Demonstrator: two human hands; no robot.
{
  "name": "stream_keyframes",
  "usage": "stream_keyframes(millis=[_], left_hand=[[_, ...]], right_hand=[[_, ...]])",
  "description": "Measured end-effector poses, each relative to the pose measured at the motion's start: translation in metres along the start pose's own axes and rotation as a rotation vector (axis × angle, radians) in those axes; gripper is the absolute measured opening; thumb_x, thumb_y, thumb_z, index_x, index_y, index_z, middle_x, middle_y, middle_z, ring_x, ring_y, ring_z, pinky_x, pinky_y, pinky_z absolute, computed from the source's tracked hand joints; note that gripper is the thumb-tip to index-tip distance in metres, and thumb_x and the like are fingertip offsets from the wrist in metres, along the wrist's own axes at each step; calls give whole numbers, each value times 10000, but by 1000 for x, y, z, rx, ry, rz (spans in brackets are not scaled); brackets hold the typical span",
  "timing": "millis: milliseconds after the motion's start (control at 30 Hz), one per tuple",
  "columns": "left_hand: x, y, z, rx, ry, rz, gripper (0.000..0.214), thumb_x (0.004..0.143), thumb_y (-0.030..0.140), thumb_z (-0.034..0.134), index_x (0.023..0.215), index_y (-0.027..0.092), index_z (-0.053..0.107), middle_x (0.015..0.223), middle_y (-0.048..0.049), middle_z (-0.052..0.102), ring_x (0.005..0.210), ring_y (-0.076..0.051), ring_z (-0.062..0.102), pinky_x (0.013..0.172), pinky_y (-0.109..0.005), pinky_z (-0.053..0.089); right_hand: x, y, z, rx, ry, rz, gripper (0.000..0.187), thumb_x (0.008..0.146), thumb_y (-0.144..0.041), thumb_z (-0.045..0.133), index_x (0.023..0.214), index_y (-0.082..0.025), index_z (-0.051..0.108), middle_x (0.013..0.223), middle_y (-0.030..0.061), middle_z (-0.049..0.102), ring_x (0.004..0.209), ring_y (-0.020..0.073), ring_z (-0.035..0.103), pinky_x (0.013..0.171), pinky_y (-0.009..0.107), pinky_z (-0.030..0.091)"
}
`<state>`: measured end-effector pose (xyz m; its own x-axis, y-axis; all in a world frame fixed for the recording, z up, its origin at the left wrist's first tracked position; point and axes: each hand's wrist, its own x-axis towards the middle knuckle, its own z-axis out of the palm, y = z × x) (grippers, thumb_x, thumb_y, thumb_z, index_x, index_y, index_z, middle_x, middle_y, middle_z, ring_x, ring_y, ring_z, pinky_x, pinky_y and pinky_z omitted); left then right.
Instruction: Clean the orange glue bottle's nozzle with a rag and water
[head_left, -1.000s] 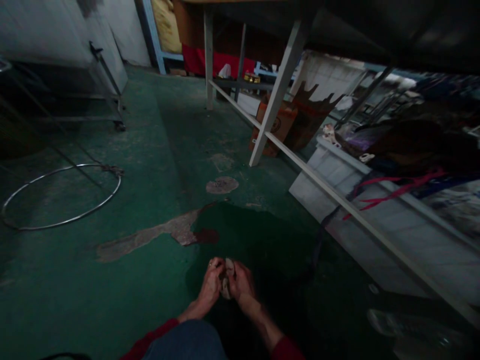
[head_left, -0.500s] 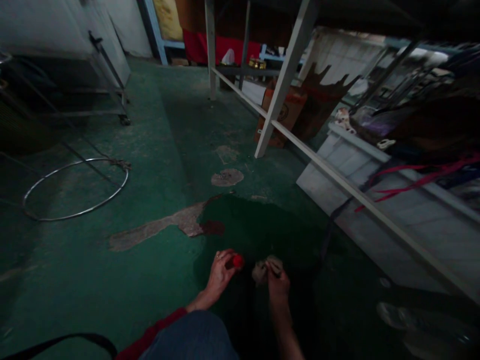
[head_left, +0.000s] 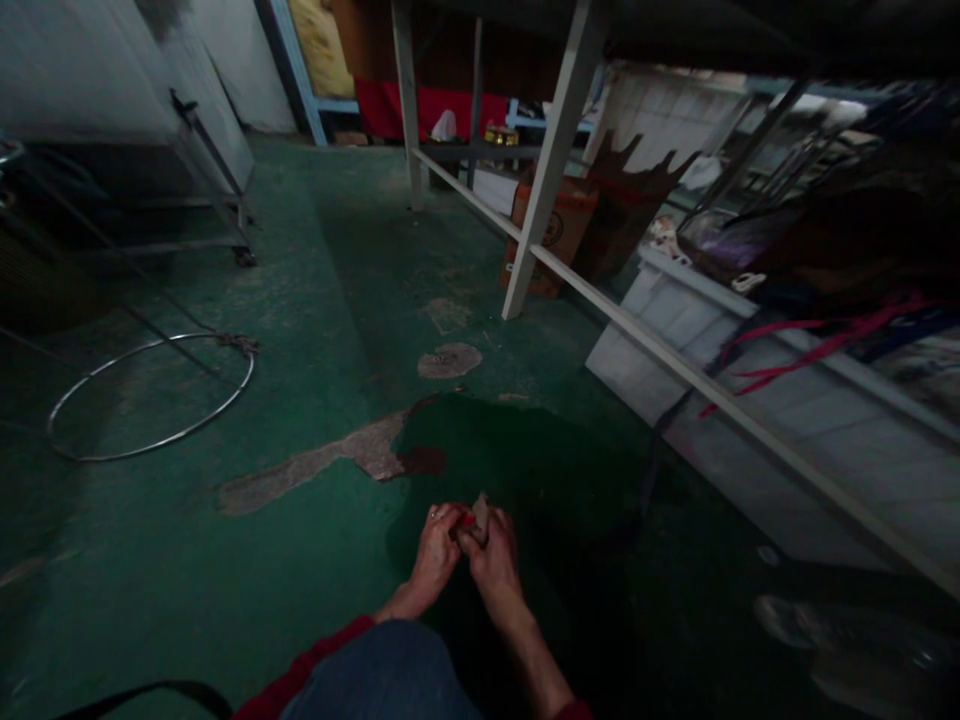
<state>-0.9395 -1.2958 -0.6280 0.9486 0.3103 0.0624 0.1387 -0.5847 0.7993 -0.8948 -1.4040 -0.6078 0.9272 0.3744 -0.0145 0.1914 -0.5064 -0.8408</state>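
Low over the floor, my left hand (head_left: 436, 548) is closed around a small bright red thing (head_left: 466, 521), mostly covered by fingers, so its kind does not show. My right hand (head_left: 495, 565) pinches a crumpled greyish-beige rag (head_left: 481, 514) and presses it against the red thing. Both hands touch or nearly touch each other. Beneath them lies a dark wet patch (head_left: 525, 440) on the green floor (head_left: 300, 560). My knee in blue jeans (head_left: 382, 670) is just below my left forearm.
A white metal table leg (head_left: 551, 160) and its low rail stand ahead, with a cardboard box (head_left: 559, 235) behind. At right is a white bin (head_left: 697, 420) heaped with cloth and red straps. A metal ring (head_left: 154, 445) sits near the floor at left, below a wheeled frame (head_left: 214, 160).
My right hand has moved left with the rag, bringing it from beside the red thing onto it. My left hand stays in nearly the same place. The view has shifted slightly.
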Motion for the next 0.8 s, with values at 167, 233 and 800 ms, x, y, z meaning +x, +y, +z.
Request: stream_keyframes(millis=[167, 233, 800], left_hand=[[-3, 2, -2, 6, -20, 0, 278, 667, 114, 479, 891, 176, 633, 971, -87, 662, 930, -261, 574, 887, -436, 363], [-2, 2, -4, 4, -30, -4, 255, 678, 122, 491, 878, 174, 639, 970, -89, 667, 926, -262, 581, 889, -442, 364], [2, -5, -3, -15, -23, -6, 204, 734, 179, 540, 899, 191, 660, 989, -83, 679, 948, -256, 587, 877, -425, 386]], right_hand=[[10, 0, -12, -66, -179, -80, 99, 745, -131, 556, 811, -171, 617, 825, 46, 604, 801, 160, 544, 738, 296, 436], [20, 3, -18, -66, -280, -118, 39, 774, -190, 597, 751, -159, 599, 771, 5, 598, 737, 127, 553, 697, 282, 453], [1, 13, 9, 159, 74, 135, 320, 622, -163, 610, 939, -187, 641, 945, 69, 669, 924, 221, 612, 834, 342, 469]])
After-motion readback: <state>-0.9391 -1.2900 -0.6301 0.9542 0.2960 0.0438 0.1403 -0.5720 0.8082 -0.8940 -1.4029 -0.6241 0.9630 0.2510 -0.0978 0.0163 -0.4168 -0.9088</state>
